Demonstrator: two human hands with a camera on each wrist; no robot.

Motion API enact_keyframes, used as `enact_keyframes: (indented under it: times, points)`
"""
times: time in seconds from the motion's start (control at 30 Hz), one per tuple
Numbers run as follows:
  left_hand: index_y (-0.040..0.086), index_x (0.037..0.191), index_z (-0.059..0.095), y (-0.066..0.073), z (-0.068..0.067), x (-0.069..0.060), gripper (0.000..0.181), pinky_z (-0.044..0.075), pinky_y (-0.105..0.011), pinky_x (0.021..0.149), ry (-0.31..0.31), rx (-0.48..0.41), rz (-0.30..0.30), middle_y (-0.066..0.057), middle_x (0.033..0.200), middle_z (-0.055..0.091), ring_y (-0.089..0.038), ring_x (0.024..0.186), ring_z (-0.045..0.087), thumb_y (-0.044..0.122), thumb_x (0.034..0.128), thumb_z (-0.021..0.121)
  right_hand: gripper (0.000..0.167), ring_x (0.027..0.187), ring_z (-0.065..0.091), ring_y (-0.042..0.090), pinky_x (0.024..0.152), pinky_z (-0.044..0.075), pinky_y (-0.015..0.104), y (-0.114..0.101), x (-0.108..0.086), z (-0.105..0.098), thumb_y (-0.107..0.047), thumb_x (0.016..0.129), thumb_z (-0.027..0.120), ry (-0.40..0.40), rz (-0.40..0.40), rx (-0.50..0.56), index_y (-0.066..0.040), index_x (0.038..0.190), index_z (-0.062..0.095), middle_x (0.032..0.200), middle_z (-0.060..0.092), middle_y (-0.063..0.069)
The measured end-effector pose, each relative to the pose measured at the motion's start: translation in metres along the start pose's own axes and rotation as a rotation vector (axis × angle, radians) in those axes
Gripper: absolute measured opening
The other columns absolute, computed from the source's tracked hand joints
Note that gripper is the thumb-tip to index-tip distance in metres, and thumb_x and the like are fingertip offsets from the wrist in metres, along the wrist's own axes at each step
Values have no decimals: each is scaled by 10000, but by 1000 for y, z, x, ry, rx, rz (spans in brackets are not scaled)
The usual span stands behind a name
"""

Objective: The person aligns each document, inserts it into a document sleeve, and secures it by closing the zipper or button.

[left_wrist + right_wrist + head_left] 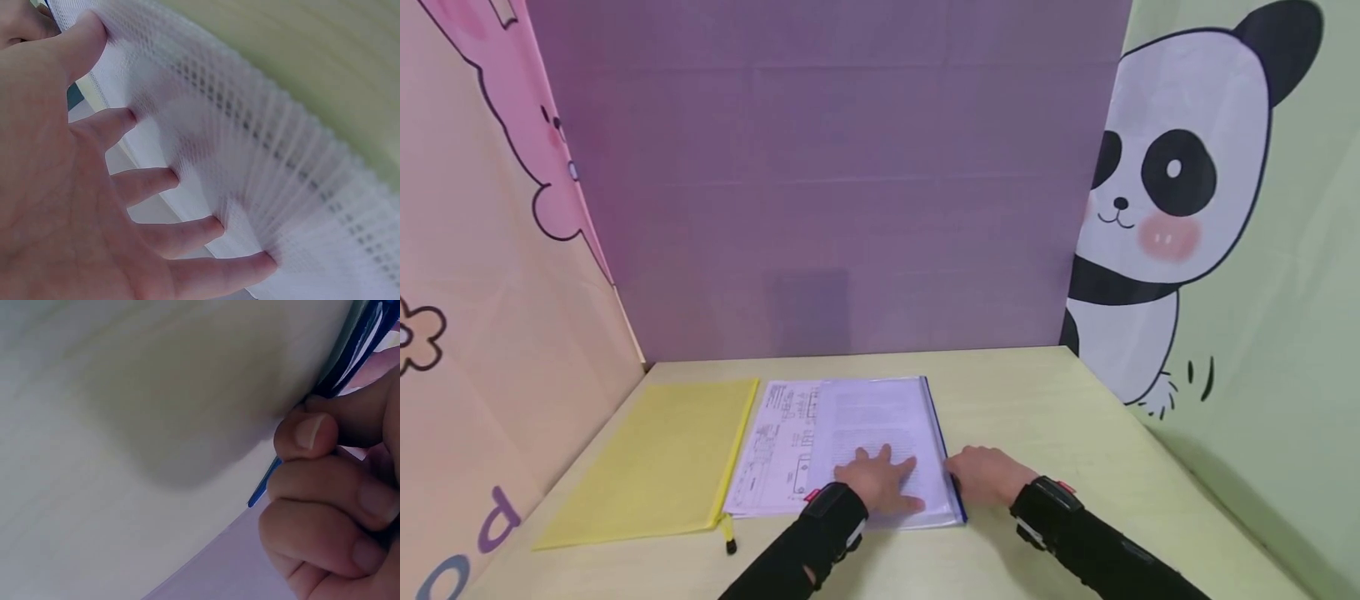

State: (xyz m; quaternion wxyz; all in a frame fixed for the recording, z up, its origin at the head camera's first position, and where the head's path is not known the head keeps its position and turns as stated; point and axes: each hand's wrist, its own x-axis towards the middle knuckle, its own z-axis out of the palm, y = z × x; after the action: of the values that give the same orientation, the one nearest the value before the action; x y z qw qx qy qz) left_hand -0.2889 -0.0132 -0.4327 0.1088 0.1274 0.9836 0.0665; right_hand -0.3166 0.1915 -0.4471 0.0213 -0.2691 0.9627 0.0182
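Note:
A translucent mesh document pouch (880, 408) with a blue zipper edge (934, 417) lies flat on the table. Text pages show through it, and a sheet with printed diagrams (771, 442) shows at its left; whether that sheet is inside or underneath, I cannot tell. My left hand (882, 483) presses on the pouch with fingers spread, fingertips touching the mesh (250, 150) in the left wrist view. At the blue edge my right hand (988, 475) pinches between thumb and curled index finger (306, 434). The pinched part itself is mostly hidden.
To the left lies a yellow zipper pouch (647, 458), its pull with a black tip (731, 547) hanging at the near right corner. Both sit on a pale wood table (1037, 400). A purple panel (850, 167) stands behind, with printed walls at both sides.

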Motion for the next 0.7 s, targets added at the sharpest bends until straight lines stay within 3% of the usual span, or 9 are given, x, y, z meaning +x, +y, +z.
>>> enact_keyframes:
  times: [0.47,0.7]
  points:
    - [425,1503,483,-1,1,3,711,384,-719,1018,-4,4,7,-46,1588,415,-424,1417,385,694,864,641,74,620,502,117,593,520,371,3,-3,0,-108,853,737,32,-50,-4,-132,837,669,708,577,-50]
    - [428,1502,483,-1,1,3,716,396,-709,1010,-5,11,2,-43,1585,417,-416,1403,398,698,859,644,91,620,492,92,599,525,333,5,-3,0,-77,836,741,7,-77,10,-142,864,684,726,590,-69]
